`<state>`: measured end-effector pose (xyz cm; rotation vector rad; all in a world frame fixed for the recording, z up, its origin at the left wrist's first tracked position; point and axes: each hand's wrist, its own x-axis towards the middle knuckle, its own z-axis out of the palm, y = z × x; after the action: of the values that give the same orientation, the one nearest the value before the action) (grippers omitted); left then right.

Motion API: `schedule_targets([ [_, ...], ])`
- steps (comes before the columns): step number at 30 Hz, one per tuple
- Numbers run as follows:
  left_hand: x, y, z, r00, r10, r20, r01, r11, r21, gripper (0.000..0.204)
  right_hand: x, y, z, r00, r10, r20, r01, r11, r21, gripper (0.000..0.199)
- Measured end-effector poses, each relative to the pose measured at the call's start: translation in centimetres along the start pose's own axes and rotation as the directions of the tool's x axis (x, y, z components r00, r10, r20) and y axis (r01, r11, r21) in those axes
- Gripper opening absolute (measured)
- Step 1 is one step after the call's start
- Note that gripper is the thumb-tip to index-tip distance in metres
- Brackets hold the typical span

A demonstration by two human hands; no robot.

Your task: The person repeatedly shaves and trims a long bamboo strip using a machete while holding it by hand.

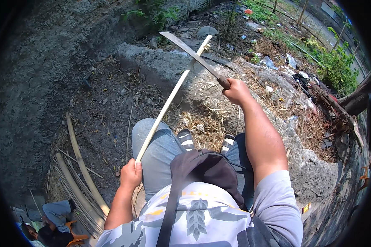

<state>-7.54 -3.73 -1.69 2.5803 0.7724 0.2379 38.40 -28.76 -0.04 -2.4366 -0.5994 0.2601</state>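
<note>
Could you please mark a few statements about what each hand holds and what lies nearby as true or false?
1. The right hand grips a long knife by its handle. True.
2. The left hand is empty. False: it holds the near end of a pale bamboo strip.
3. The blade crosses the strip near its far end. True.
4. A bundle of bamboo poles lies to the person's right. False: it lies on the ground to the left.
5. Another person sits at the lower left. True.
</note>
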Motion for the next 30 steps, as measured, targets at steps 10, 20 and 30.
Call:
schedule_targets([
  [10,0.0,0.1,-0.2,1.0,0.017,-0.017,-0.017,1.0,0.02,0.034,-2.8,-6.2,1.8,0.653,-0.746,0.128,0.719,0.558,-0.415,0.02],
  [20,1.0,0.9,-0.5,1.0,0.004,-0.01,-0.003,0.996,0.084,0.05,0.5,4.0,-1.6,0.984,0.119,-0.129,-0.136,0.982,-0.13,0.025],
  [30,1.2,0.3,0.0,1.0,0.022,-0.015,-0.022,1.0,0.019,0.05,0.0,1.0,-2.1,0.923,-0.074,0.379,-0.229,0.683,0.693,0.017],
])
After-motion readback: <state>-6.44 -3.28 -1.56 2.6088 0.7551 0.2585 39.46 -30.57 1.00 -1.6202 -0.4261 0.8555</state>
